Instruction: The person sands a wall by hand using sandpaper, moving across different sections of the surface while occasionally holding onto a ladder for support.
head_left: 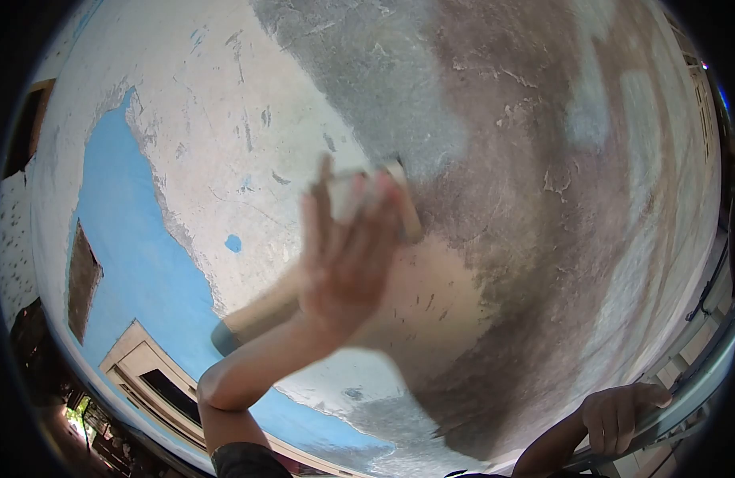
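My left hand [350,263] reaches up from the lower left to the middle of a large wall, smeared by motion. It is closed around a flat hand tool [411,209] with a pale straight edge, like a trowel or float, too blurred to name surely. The tool is against or close to the wall, where white coating [224,143] meets darker grey-brown plaster [511,159]. At the lower right, my right hand [611,418] lies with curled fingers over a grey metal rail [690,392].
Blue paint [116,183] shows on the wall's left side, with a dark opening [83,279] in it. A framed window [156,374] is at the lower left. Shadows of the arm and body fall on the wall. The rail runs along the lower right.
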A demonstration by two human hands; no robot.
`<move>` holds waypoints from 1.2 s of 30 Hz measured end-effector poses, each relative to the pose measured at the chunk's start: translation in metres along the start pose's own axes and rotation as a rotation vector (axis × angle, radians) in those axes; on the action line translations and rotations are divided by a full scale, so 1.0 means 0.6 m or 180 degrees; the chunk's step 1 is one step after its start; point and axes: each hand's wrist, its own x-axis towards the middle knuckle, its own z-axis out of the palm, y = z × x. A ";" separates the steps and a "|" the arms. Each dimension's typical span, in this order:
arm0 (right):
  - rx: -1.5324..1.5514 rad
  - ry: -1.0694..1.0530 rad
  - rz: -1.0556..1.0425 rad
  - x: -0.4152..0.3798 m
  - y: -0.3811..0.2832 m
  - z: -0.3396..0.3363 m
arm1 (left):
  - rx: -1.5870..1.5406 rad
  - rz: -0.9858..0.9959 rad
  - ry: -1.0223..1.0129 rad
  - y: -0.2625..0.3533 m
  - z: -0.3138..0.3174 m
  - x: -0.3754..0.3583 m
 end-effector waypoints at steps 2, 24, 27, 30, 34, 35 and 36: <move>-0.0006 -0.0003 0.0013 -0.001 -0.004 0.000 | -0.0543 0.0239 0.0095 0.027 -0.003 -0.040; 0.0534 -0.0120 0.0003 0.007 0.010 -0.004 | -0.0542 -0.0329 0.0123 -0.009 -0.003 0.002; 0.0506 -0.0112 -0.0021 0.009 0.011 -0.004 | -0.1046 0.0345 -0.0250 0.050 -0.019 -0.071; 0.0477 -0.0068 -0.0045 0.006 0.011 -0.001 | -0.0444 0.0269 0.0122 -0.035 -0.004 -0.024; 0.0473 -0.0084 -0.0053 0.005 0.011 -0.002 | -0.0665 -0.0369 0.0226 -0.032 -0.003 0.002; 0.0487 -0.0109 -0.0048 0.009 0.011 -0.004 | -0.0667 -0.0291 0.0129 -0.020 -0.005 -0.003; 0.0492 -0.0143 -0.0053 0.011 0.013 -0.005 | -0.0666 -0.0199 0.0044 -0.007 -0.007 -0.014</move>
